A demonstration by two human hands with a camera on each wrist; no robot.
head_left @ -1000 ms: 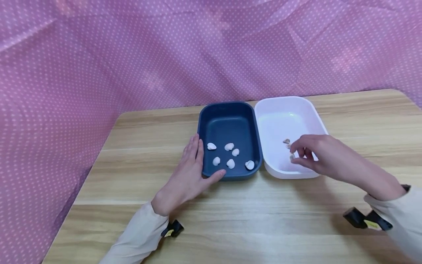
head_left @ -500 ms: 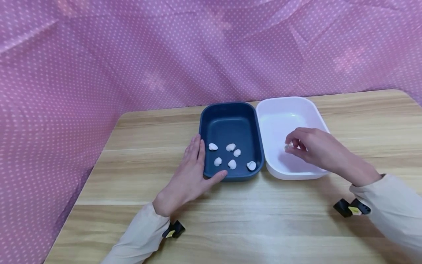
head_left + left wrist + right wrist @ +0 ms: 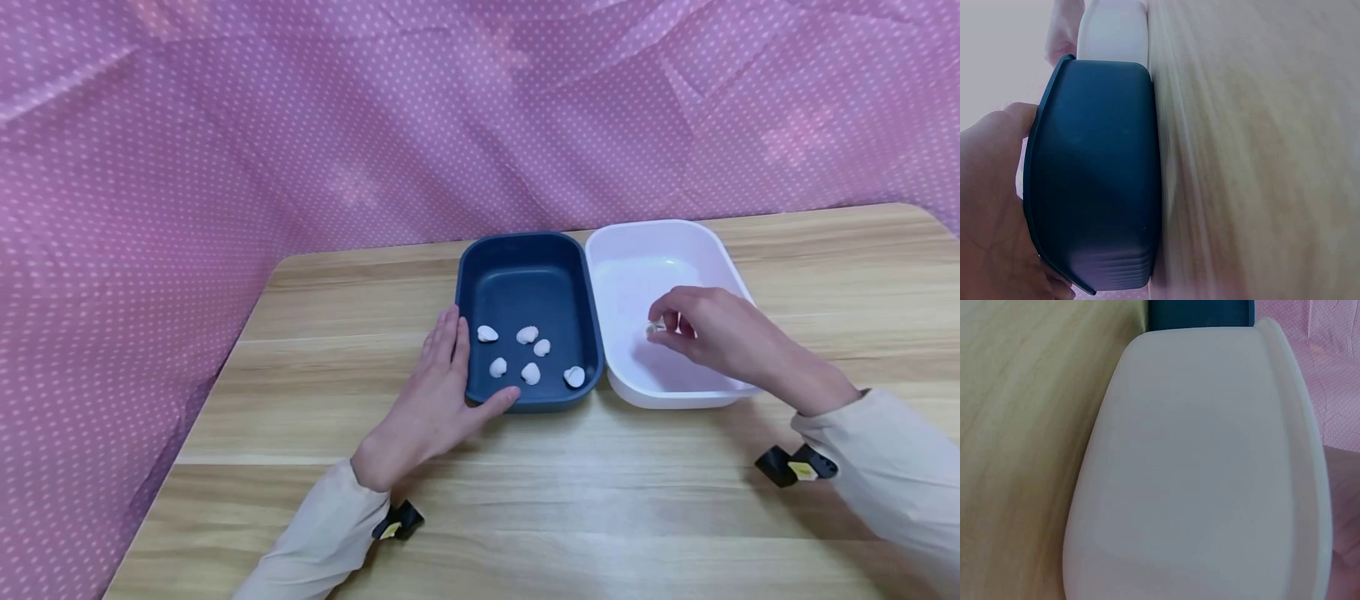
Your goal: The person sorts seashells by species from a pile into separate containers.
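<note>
Straight fingers of my left hand [image 3: 423, 400] rest along the left rim of a dark blue tray [image 3: 525, 258], its thumb across the front rim. Several white seashells [image 3: 531, 373] lie spread over the near half of that tray. My right hand [image 3: 716, 329] reaches down into a white tray [image 3: 637, 258], thumb and index finger pinching a small pale seashell [image 3: 654, 328]. The curled fingers hide part of the tray's floor. In the left wrist view, the left hand [image 3: 991, 200] lies at the dark tray's rim; the right wrist view shows mostly the white tray's outer wall [image 3: 1191, 462].
Both trays stand side by side on a wood-grain table [image 3: 585, 500], long sides touching. A pink dotted cloth [image 3: 480, 117] hangs behind and to the left of the table.
The right hand has moved slightly left and away from the body inside the white tray, its fingers closing around a shell. The left hand keeps its place on the dark tray.
</note>
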